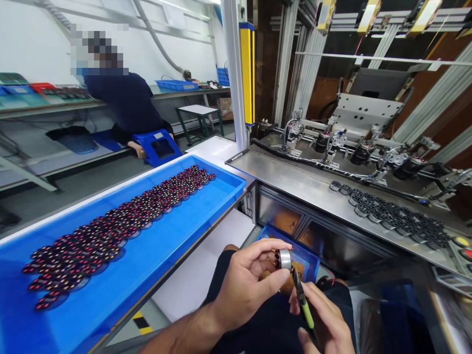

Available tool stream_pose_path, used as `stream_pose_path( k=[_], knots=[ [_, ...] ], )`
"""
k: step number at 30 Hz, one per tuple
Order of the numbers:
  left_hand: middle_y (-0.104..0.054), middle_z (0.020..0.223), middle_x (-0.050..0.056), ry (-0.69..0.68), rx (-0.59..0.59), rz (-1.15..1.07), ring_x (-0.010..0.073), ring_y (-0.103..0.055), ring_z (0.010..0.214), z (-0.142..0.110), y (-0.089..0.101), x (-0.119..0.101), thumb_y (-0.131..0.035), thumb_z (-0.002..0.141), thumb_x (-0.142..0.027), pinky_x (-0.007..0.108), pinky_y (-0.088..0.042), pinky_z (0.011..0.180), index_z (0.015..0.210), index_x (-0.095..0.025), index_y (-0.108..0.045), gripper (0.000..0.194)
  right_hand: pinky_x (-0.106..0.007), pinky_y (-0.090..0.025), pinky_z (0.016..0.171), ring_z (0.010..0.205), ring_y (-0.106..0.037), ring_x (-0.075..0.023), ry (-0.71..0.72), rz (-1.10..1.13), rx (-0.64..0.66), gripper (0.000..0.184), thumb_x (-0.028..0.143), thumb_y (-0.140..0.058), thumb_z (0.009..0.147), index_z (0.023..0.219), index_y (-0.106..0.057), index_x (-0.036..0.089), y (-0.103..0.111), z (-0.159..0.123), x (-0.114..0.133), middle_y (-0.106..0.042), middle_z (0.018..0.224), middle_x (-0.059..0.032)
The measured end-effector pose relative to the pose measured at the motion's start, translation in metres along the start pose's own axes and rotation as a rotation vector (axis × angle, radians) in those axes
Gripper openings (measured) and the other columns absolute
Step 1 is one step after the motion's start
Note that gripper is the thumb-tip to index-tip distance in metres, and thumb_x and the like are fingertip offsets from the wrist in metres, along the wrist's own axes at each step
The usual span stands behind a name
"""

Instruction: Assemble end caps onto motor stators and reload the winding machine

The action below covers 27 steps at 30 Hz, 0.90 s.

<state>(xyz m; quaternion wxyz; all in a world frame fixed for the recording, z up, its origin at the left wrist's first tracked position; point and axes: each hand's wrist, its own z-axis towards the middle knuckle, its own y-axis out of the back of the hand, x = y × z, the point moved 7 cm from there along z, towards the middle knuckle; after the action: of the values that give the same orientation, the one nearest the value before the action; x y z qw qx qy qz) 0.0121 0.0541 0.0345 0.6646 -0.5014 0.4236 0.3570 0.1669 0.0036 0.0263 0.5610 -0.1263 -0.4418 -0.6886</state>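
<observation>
Above my lap, my left hand (pixel 245 282) grips a motor stator (pixel 283 259) between thumb and fingers. A silvery band runs round its rim, and dark and reddish windings show on the side toward my palm. My right hand (pixel 324 314) holds a pair of pliers or nippers (pixel 304 306) with dark jaws and green handles. The tool's tips are right at the lower right edge of the stator; whether they touch it I cannot make out. Below both hands is a blue bin (pixel 311 263) with copper-coloured material in it, partly hidden.
On my left lies a long blue tray (pixel 177 246) with rows of wound stators (pixel 121 216). Dark unwound cores (pixel 398 216) stand on the metal ledge (pixel 291 169) of a winding machine (pixel 365 113). A yellow upright (pixel 248 73) marks its corner. A person (pixel 121 98) sits at the far bench.
</observation>
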Motion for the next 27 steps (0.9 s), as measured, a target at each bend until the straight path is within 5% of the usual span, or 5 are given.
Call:
stream_pose_path(
  k=[5, 9, 16, 27],
  knots=[
    [-0.07, 0.11, 0.007, 0.0, 0.018, -0.032, 0.0163, -0.068, 0.095, 0.002, 0.0, 0.003, -0.073, 0.084, -0.018, 0.025, -0.054, 0.086, 0.114, -0.022, -0.069, 0.031, -0.02, -0.061, 0.065, 0.07, -0.074, -0.0164, -0.008, -0.016, -0.03, 0.07, 0.006, -0.05, 0.076, 0.142, -0.05, 0.03, 0.001, -0.009, -0.004, -0.074, 0.091, -0.0029],
    [-0.069, 0.115, 0.008, -0.049, 0.015, -0.057, 0.017, -0.067, 0.098, 0.004, 0.001, 0.001, -0.072, 0.085, -0.022, 0.024, -0.054, 0.084, 0.11, -0.022, -0.07, 0.025, -0.024, -0.062, 0.071, 0.079, -0.074, -0.0206, 0.011, -0.057, -0.056, 0.061, 0.009, -0.054, 0.077, 0.137, -0.056, 0.025, 0.002, -0.012, -0.005, -0.074, 0.1, -0.0076],
    [-0.072, 0.112, 0.008, -0.192, -0.024, 0.05, 0.0182, -0.065, 0.108, 0.001, 0.001, -0.011, -0.065, 0.09, -0.017, 0.027, -0.052, 0.093, 0.103, -0.021, -0.07, 0.014, -0.032, -0.059, 0.084, 0.096, -0.068, -0.0231, -0.015, 0.064, 0.123, 0.067, 0.01, -0.05, 0.082, 0.148, -0.04, 0.022, -0.012, -0.017, -0.018, -0.065, 0.113, -0.0114],
    [-0.07, 0.113, 0.008, -0.203, -0.03, 0.169, 0.0205, -0.063, 0.109, -0.004, 0.002, -0.012, -0.063, 0.09, -0.016, 0.026, -0.052, 0.088, 0.103, -0.023, -0.07, 0.017, -0.033, -0.06, 0.075, 0.086, -0.068, -0.0226, 0.015, 0.068, 0.1, 0.072, 0.006, -0.05, 0.08, 0.149, -0.039, 0.024, -0.012, -0.009, -0.014, -0.066, 0.106, -0.0107]
  ],
)
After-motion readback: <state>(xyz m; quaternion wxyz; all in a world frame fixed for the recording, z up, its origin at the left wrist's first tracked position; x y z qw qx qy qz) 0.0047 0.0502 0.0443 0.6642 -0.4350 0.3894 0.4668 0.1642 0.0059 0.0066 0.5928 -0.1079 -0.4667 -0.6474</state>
